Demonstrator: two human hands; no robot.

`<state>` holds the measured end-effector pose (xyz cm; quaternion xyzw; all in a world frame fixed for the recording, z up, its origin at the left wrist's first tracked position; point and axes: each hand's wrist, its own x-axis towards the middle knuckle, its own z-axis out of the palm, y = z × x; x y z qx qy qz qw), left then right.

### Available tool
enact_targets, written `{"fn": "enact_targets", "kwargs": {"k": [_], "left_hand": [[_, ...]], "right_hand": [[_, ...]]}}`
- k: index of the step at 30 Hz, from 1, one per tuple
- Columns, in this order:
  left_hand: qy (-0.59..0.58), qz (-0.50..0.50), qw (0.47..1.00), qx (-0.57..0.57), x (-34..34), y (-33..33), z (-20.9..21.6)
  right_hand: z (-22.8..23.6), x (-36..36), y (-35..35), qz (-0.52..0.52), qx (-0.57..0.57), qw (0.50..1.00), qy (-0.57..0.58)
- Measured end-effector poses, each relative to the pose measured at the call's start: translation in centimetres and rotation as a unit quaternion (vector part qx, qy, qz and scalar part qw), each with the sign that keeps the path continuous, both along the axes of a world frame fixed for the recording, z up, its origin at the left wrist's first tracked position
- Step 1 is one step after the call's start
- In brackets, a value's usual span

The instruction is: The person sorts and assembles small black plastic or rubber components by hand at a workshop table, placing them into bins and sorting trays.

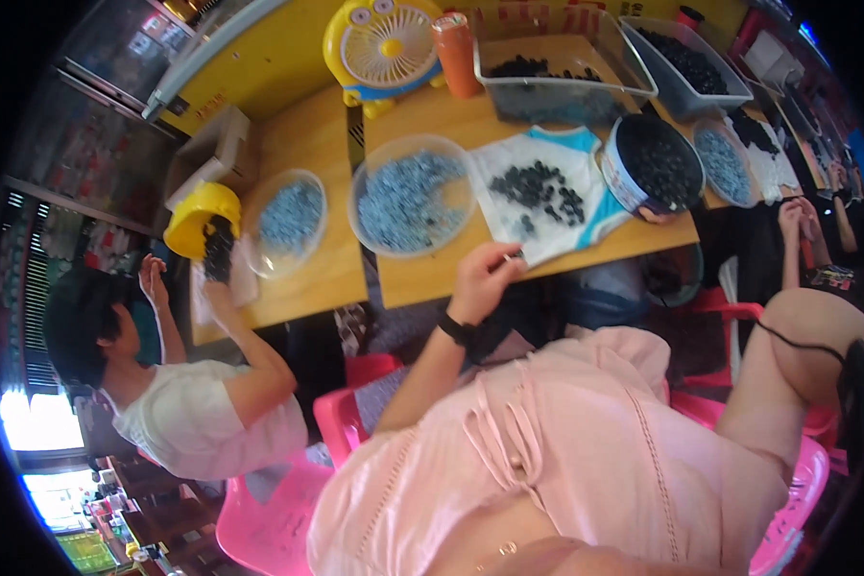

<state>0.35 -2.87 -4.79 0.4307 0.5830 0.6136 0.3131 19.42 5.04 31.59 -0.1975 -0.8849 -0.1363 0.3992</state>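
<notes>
My left hand [482,283], with a black band at its wrist, is closed in a pinch just off the table's near edge. Between its thumb and forefinger is a small black piece [516,255]. Beyond it, small black pieces [538,190] lie scattered on a white cloth with blue trim [502,224]. A round tub [619,173] full of black pieces stands tilted at the cloth's right. Fingers of my right hand [655,215] show at the tub's near lower side, seemingly gripping it; the rest is hidden. Left of the cloth sits a clear round tray [368,230] of light-blue pieces.
A co-worker [192,403] at left tips a yellow bucket [202,216] of black pieces near another blue-filled tray [290,216]. At the back are a yellow fan [390,48], an orange bottle [457,58] and two clear bins [566,104] [691,72]. Others sit at right.
</notes>
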Motion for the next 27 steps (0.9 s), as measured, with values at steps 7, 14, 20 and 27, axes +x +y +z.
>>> {"fn": "enact_targets", "kwargs": {"k": [7,14,20,27], "left_hand": [[0.036,-0.009,0.999,0.009,-0.1,0.3,0.6],[0.009,-0.028,1.000,0.008,-0.9,-0.1,0.9],[-0.013,-0.041,0.999,0.010,-1.0,0.0,0.7],[-0.070,-0.055,0.996,-0.004,-1.5,-0.2,0.9]], "right_hand": [[-7.2,2.0,7.6,0.200,-0.356,0.896,0.174],[-27.9,-9.0,13.1,0.174,-0.302,0.929,-0.126],[-31.1,-12.4,15.3,0.164,-0.286,0.923,-0.198],[-30.5,-13.5,15.3,0.112,-0.302,0.907,-0.272]]}}
